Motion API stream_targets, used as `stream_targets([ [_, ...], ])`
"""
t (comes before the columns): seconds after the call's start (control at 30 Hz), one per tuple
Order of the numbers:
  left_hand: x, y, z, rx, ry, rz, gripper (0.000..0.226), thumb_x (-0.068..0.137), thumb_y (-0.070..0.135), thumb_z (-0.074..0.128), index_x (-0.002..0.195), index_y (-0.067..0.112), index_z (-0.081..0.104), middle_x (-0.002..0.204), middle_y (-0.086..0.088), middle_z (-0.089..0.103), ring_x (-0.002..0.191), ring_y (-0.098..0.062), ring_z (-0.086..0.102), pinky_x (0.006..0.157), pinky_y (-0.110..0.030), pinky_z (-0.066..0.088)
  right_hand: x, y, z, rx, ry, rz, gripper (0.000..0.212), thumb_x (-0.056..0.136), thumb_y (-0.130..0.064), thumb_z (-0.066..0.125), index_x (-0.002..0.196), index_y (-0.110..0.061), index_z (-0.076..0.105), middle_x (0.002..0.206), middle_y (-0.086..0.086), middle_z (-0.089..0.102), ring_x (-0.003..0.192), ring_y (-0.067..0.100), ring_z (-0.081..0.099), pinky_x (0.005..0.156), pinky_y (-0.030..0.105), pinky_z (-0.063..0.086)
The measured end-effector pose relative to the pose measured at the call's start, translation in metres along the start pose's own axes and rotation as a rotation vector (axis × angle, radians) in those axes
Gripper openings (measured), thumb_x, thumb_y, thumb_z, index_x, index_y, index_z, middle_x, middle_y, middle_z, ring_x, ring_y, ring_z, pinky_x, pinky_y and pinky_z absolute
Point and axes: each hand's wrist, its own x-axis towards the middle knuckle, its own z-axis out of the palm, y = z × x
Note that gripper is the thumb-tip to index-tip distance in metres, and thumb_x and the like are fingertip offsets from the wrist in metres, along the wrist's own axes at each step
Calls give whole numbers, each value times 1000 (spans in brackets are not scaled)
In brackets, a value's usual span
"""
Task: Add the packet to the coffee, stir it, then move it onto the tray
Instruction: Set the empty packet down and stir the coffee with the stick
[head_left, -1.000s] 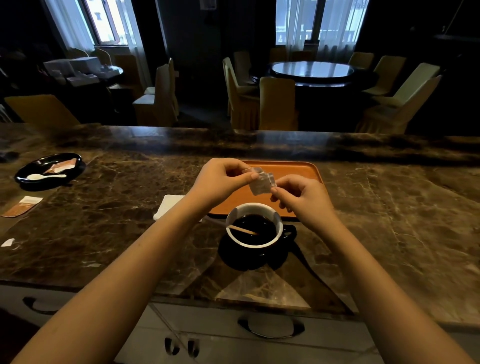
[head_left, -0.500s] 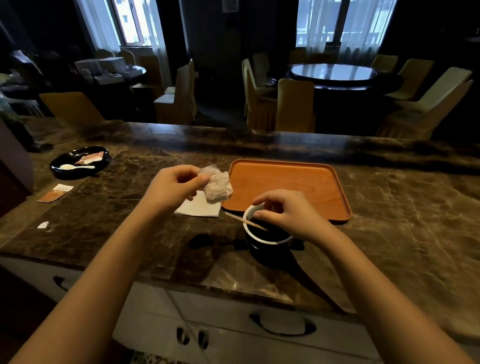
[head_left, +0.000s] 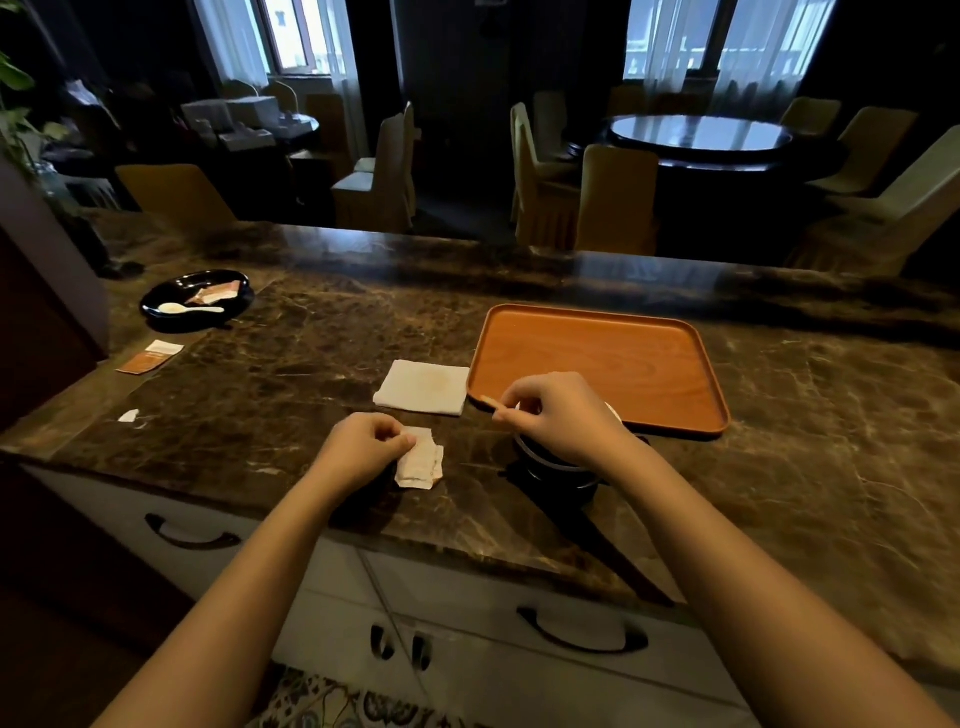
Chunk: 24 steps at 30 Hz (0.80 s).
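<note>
Coffee sits in a dark cup (head_left: 558, 465) on the marble counter (head_left: 311, 364), just in front of the near edge of the orange tray (head_left: 602, 364) and almost wholly hidden under the right hand (head_left: 558, 415); only a sliver of pale rim and the dark wall show, so the level of the drink cannot be told. That hand is bunched over the cup, thumb and forefinger pressed together on a thin wooden stirrer (head_left: 493, 404) — a grip that suits stirring, with the wrist above the cup so that the stick can sweep around inside it; the stirrer's long axis slants, its free end pointing up and toward the left and far side, its lower end lost behind the fingers. The left hand (head_left: 363, 449) is curled, fingertips pinching the top edge of the crumpled packet (head_left: 420, 460), which rests on the counter to the left of the cup and apart from it; it looks flat and spent, so it is probably being laid aside to free the hand; its long axis runs roughly from far to near, with the torn, ragged end nearest the fingers. A folded white napkin (head_left: 423, 387) lies just left of the tray — handy for drips, I would judge; the tray is bare and close by, so the last move should be a short lift.
</note>
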Motion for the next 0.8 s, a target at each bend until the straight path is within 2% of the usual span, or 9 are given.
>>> stream_targets([
  [0.1, 5, -6, 3, 108, 54, 28, 15, 86, 26, 60, 91, 15, 70, 93, -2, 69, 87, -14, 60, 81, -35, 51, -5, 2, -6, 64, 88, 24, 16, 87, -28, 59, 93, -16, 68, 78, -8, 61, 69, 5, 54, 58, 17, 39],
  [0.23, 11, -5, 8, 226, 138, 80, 18, 84, 26, 62, 95, 13, 68, 91, -2, 67, 83, -15, 58, 71, -30, 47, -15, 5, -17, 100, 150, 20, 13, 88, -25, 57, 91, -16, 65, 84, -2, 65, 77, 10, 60, 67, 24, 50],
  [0.3, 12, -3, 11, 259, 181, 92, 20, 83, 26, 63, 99, 13, 66, 89, -2, 64, 80, -15, 57, 67, -29, 46, -20, 9, -22, 101, 180, 25, 10, 89, -24, 56, 91, -18, 64, 85, -4, 64, 79, 7, 60, 67, 21, 50],
  [0.43, -1, 11, 22, 229, 381, 203, 28, 84, 25, 61, 111, 15, 60, 103, -5, 62, 91, -17, 57, 75, -30, 48, -28, 20, -30, 100, 238, 55, 8, 90, -22, 53, 90, -20, 61, 79, -15, 56, 73, -3, 54, 59, 13, 40],
  [0.5, -14, 20, 36, 197, 351, 308, 28, 86, 24, 58, 113, 16, 59, 105, -3, 63, 94, -12, 54, 78, -27, 46, -32, 24, -33, 93, 281, 67, 9, 91, -22, 52, 89, -20, 60, 76, -12, 58, 70, -1, 55, 57, 13, 40],
  [0.6, -38, 26, 64, 195, 199, 431, 32, 88, 23, 54, 119, 15, 56, 112, -4, 61, 105, -15, 52, 88, -26, 41, -39, 27, -36, 103, 324, 88, 10, 91, -22, 52, 86, -18, 59, 74, -8, 59, 67, 2, 57, 55, 13, 39],
  [0.8, -52, 22, 93, 318, 174, 459, 47, 89, 29, 50, 132, 11, 44, 133, -6, 47, 126, -20, 37, 105, -34, 31, -51, 27, -37, 57, 361, 119, 6, 90, -20, 53, 87, -20, 59, 75, -11, 58, 68, 0, 56, 55, 11, 40],
])
